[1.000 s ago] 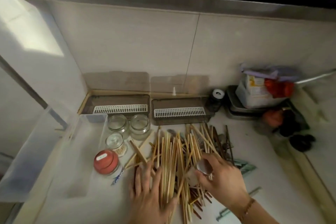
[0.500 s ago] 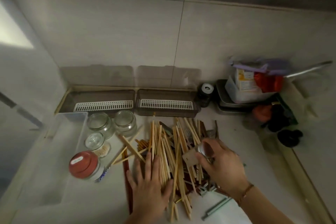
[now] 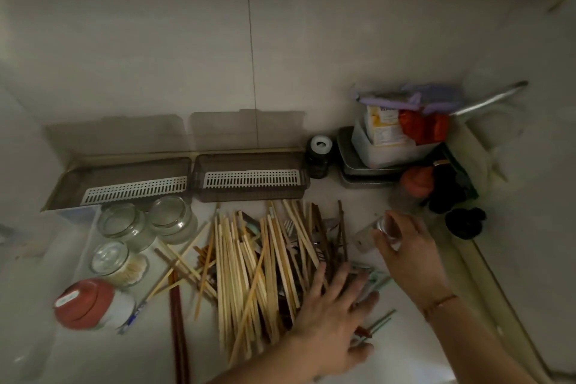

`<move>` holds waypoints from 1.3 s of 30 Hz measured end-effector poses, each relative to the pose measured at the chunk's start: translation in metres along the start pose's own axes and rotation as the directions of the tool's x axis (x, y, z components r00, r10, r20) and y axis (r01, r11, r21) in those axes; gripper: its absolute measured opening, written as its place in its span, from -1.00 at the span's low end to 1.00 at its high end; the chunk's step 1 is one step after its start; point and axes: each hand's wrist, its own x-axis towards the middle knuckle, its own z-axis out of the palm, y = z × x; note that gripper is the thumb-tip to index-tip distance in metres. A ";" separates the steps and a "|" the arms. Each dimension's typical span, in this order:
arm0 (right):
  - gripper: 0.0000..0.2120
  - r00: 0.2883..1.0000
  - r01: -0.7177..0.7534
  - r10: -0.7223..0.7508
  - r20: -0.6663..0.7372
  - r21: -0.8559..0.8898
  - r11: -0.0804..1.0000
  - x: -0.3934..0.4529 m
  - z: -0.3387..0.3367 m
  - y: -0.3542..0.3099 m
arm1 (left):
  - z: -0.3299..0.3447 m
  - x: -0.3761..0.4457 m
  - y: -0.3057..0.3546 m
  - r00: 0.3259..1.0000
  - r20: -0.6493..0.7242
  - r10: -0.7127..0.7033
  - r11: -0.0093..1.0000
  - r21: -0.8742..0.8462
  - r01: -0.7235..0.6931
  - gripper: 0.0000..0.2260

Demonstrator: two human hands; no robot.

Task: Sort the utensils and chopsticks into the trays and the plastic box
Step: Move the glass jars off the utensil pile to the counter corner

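Chopsticks (image 3: 249, 271) and utensils lie heaped on the desk (image 3: 420, 349); both trays (image 3: 249, 181) look bare, so sorting has barely begun. Left hand (image 3: 330, 318) presses flat on the heap; right hand (image 3: 408, 246) pinches a small shiny object (image 3: 381, 226).

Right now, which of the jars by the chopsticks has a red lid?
The jar nearest the camera, lying on its side at the lower left. The other three jars are clear glass without a red lid.
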 end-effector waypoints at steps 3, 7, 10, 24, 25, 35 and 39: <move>-0.64 0.997 -0.075 0.075 0.034 -0.020 0.997 0.006 0.001 0.013 | 0.002 0.036 0.010 0.991 0.132 -0.005 0.999 0.050 -0.002 -0.26; -0.62 0.991 -0.113 0.116 0.062 -0.050 0.992 0.009 -0.002 0.026 | -0.003 0.049 0.011 0.977 0.202 -0.061 0.991 0.128 0.035 -0.28; -0.62 0.992 -0.111 0.114 0.052 -0.056 0.992 0.007 -0.007 0.033 | -0.004 0.040 0.005 0.984 0.162 -0.068 0.992 0.118 0.049 -0.35; -0.57 0.989 -0.101 0.111 0.101 -0.098 0.990 0.002 -0.008 0.046 | -0.005 0.011 -0.014 0.987 0.130 -0.095 0.993 0.082 0.085 -0.34; -0.57 0.987 -0.096 0.108 0.115 -0.105 0.990 0.004 -0.008 0.046 | -0.008 0.021 -0.011 0.988 0.120 -0.101 0.993 0.067 0.094 -0.32; -0.70 0.983 -0.024 0.044 0.180 -0.116 0.993 0.035 -0.016 0.070 | -0.003 0.115 -0.001 0.963 0.154 -0.220 0.974 -0.018 0.226 -0.35; -0.65 0.993 -0.013 0.015 0.114 -0.023 1.000 0.037 -0.011 0.073 | -0.001 0.123 0.002 0.962 0.151 -0.226 0.968 -0.075 0.239 -0.32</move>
